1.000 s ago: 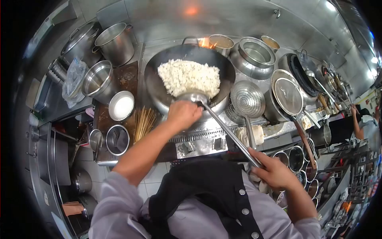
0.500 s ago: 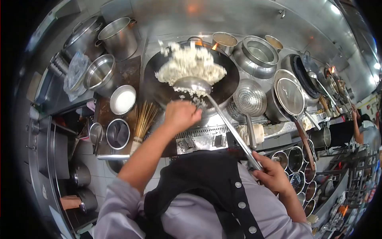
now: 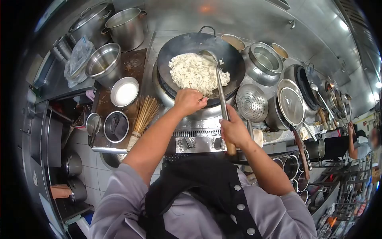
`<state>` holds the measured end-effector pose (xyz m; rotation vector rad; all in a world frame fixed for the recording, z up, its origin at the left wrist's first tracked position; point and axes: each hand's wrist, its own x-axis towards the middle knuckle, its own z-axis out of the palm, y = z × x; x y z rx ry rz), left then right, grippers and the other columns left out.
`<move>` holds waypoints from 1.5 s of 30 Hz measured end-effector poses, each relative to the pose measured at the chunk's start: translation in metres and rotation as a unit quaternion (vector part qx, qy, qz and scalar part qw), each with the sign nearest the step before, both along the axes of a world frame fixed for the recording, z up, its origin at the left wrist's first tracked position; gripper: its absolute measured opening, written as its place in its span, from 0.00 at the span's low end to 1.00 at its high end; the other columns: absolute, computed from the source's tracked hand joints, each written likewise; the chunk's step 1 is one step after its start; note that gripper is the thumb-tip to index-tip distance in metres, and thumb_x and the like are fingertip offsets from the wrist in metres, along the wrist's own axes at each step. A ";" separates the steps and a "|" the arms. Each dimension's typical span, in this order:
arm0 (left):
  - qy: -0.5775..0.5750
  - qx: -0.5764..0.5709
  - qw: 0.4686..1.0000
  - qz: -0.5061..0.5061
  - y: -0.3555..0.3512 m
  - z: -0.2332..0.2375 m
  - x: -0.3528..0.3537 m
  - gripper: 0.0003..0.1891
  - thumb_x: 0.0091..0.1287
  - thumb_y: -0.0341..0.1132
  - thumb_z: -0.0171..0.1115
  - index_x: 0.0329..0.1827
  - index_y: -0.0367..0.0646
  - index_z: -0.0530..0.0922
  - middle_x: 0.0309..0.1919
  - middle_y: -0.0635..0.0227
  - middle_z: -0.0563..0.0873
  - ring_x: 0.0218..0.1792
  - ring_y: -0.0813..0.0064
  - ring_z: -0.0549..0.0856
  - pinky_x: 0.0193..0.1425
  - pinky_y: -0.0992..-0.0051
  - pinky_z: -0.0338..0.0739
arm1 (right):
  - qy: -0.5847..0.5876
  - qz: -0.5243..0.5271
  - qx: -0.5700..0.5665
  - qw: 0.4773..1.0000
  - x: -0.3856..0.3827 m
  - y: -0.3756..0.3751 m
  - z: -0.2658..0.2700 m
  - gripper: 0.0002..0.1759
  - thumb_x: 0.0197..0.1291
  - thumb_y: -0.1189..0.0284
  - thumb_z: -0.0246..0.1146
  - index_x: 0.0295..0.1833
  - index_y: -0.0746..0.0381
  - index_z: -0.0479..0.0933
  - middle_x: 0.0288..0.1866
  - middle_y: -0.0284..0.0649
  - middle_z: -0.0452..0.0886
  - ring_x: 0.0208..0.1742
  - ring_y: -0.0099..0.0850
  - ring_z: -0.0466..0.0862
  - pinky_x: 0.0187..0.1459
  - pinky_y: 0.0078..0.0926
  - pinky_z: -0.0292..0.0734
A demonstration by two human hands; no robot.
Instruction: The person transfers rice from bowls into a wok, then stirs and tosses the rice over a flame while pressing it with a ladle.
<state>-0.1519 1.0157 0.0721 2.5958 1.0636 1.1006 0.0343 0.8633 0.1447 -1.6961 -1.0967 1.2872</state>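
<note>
A large dark wok (image 3: 171,44) tilts on the stove, with a mound of white rice (image 3: 193,71) in it. My left hand (image 3: 190,101) is closed at the wok's near rim; the part it grips is hidden under the fingers. My right hand (image 3: 235,126) is wrapped round the metal shaft of a long ladle (image 3: 221,85), above its wooden end. The ladle's bowl rests in the wok at the far right edge of the rice.
Left of the wok stand a bowl of white contents (image 3: 125,92), a bamboo brush (image 3: 144,115) and steel pots (image 3: 124,30). A perforated skimmer (image 3: 252,102), a lidded pot (image 3: 266,59) and a mesh strainer (image 3: 291,105) are at the right. Another person (image 3: 360,145) stands far right.
The rice that was in the air now lies in the wok. The wok has tipped toward me. My right hand and the ladle have moved forward and left, and the shaft stands steeper.
</note>
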 end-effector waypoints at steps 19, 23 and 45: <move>0.034 -0.044 0.998 -0.004 -0.001 0.003 -0.004 0.20 0.63 0.49 0.68 0.20 0.43 0.82 0.22 0.60 0.83 0.28 0.53 0.85 0.34 0.54 0.80 | -0.090 0.019 0.046 0.995 0.034 -0.039 0.047 0.31 0.75 0.70 0.60 0.82 0.53 0.65 0.27 0.35 0.75 0.22 0.23 0.74 0.24 0.29 0.75; 0.023 -0.055 0.998 -0.003 -0.001 0.003 -0.001 0.21 0.63 0.48 0.69 0.19 0.43 0.79 0.20 0.58 0.81 0.27 0.52 0.83 0.33 0.52 0.77 | -0.131 0.038 -0.067 0.988 0.053 -0.040 0.023 0.28 0.77 0.68 0.59 0.79 0.56 0.68 0.28 0.34 0.77 0.23 0.23 0.76 0.26 0.27 0.76; 0.040 -0.032 0.999 -0.014 0.002 0.006 0.003 0.20 0.62 0.43 0.71 0.18 0.41 0.77 0.20 0.57 0.80 0.25 0.51 0.82 0.30 0.54 0.75 | -0.166 -0.004 0.209 0.964 0.085 -0.160 -0.023 0.18 0.70 0.75 0.66 0.62 0.70 0.79 0.55 0.50 0.87 0.55 0.40 0.89 0.52 0.39 0.86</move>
